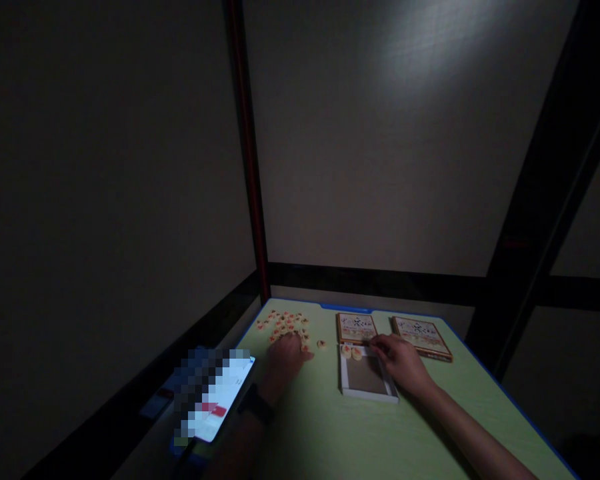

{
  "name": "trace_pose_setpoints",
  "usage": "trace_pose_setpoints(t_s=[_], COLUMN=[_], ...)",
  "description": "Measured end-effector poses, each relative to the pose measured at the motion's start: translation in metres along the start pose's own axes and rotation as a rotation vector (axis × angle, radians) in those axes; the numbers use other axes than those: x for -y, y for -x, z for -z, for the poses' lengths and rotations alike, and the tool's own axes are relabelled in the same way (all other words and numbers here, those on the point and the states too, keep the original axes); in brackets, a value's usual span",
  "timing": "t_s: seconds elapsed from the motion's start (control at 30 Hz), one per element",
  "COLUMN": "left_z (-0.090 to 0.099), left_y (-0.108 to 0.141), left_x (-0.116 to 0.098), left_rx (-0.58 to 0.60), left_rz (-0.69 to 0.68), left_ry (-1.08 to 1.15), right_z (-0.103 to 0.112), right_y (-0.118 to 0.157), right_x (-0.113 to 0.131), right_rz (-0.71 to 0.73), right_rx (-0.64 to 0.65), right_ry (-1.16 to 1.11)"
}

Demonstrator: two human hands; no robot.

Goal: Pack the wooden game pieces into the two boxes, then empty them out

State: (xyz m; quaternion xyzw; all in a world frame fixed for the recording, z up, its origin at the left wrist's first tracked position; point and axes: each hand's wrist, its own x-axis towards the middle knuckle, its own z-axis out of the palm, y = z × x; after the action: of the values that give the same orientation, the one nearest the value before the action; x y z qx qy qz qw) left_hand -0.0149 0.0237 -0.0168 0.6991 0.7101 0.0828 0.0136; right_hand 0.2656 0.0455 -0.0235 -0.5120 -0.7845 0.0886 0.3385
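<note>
Round wooden pieces with red or dark markings (289,320) lie in a loose cluster at the table's far left. My left hand (286,353) is at the near side of this cluster, over some pieces; its fingertips are hard to make out. An open white tray (344,380) with a brown bottom sits at the middle right. Two pieces (351,352) rest side by side in its far left corner. My right hand (397,357) is over the tray's far right corner with its fingers pinched together; whatever is between them is hidden.
One printed box (357,327) lies behind the tray, and another (421,337) farther right. A lone piece (321,344) sits between cluster and tray. A lit screen (225,400) is at the left edge of the green table (330,440). Walls rise behind.
</note>
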Motion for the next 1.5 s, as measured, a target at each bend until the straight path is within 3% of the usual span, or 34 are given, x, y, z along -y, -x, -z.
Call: trace_pose_setpoints(t_s=[0.13, 0.27, 0.4, 0.53, 0.63, 0.77, 0.93, 1.13, 1.33, 1.5], left_z=[0.005, 0.033, 0.053, 0.046, 0.036, 0.024, 0.010, 0.013, 0.029, 0.027], left_y=[-0.001, -0.013, -0.025, -0.024, -0.020, -0.018, -0.016, -0.011, -0.013, -0.015], left_x=[0.008, 0.028, 0.048, 0.048, 0.036, 0.018, 0.007, 0.020, 0.047, 0.043], left_rx=[-0.021, -0.012, 0.104, 0.143, 0.117, 0.069, 0.088, 0.052, 0.018, -0.013], left_rz=[-0.031, 0.052, -0.097, -0.184, -0.223, -0.376, -0.349, -0.373, -0.255, -0.237], left_ry=[-0.012, -0.004, -0.005, -0.007, 0.003, 0.058, 0.024, -0.035, -0.051, -0.086], right_z=[0.000, -0.001, 0.000, 0.001, 0.001, 0.001, 0.001, 0.002, 0.001, 0.000], right_y=[0.000, -0.001, -0.001, -0.001, 0.000, 0.000, 0.000, 0.000, 0.000, 0.000], right_x=[-0.001, -0.001, 0.000, 0.000, 0.000, 0.001, 0.000, 0.003, 0.003, 0.002], right_rz=[0.010, 0.005, -0.006, -0.003, -0.004, -0.002, -0.018, -0.014, 0.000, -0.002], right_rx=[0.011, 0.014, 0.014, 0.014, 0.011, 0.010, 0.005, 0.022, 0.025, 0.046], right_ry=[-0.001, 0.006, 0.008, -0.005, -0.003, 0.000, -0.003, -0.006, 0.001, 0.010])
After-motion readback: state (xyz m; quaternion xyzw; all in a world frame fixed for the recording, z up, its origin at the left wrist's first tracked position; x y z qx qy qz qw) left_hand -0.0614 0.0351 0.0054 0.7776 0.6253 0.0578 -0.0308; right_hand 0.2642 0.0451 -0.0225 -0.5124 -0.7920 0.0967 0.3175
